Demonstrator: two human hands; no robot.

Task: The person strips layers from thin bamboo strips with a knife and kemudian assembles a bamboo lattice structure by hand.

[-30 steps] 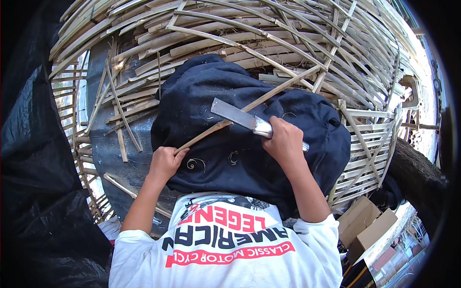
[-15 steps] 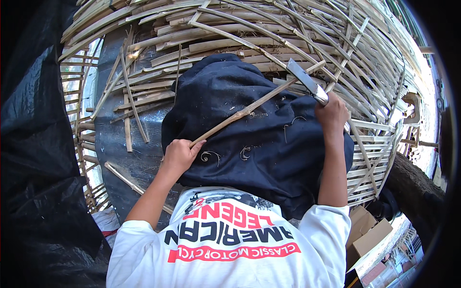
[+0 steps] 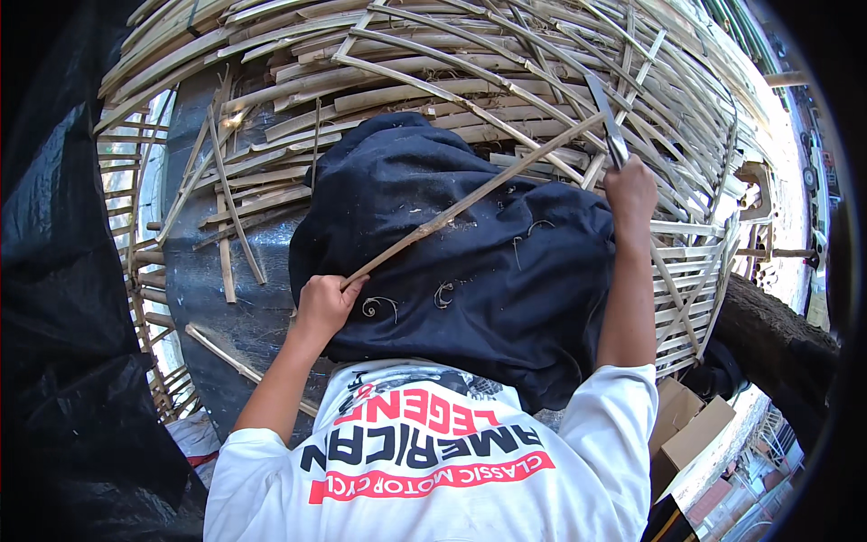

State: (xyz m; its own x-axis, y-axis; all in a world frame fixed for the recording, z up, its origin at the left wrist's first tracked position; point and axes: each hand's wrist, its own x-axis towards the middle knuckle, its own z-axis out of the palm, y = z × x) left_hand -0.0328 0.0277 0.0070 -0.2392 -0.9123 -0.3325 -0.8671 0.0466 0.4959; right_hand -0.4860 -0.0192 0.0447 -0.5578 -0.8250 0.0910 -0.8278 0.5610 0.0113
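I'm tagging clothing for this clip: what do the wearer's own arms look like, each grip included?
The left grip and right grip are bare human hands, without gloves. No watch or wristband shows. The left forearm and right forearm are uncovered below the plain white short sleeves of a T-shirt with red and black print on its front.

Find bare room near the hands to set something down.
Dark sheet, between loose sticks above and a lone stick below, left of the left hand. Black cloth, between curled shavings and the right forearm. Crowded: slat pile beyond the cloth, where the right hand holds a knife.
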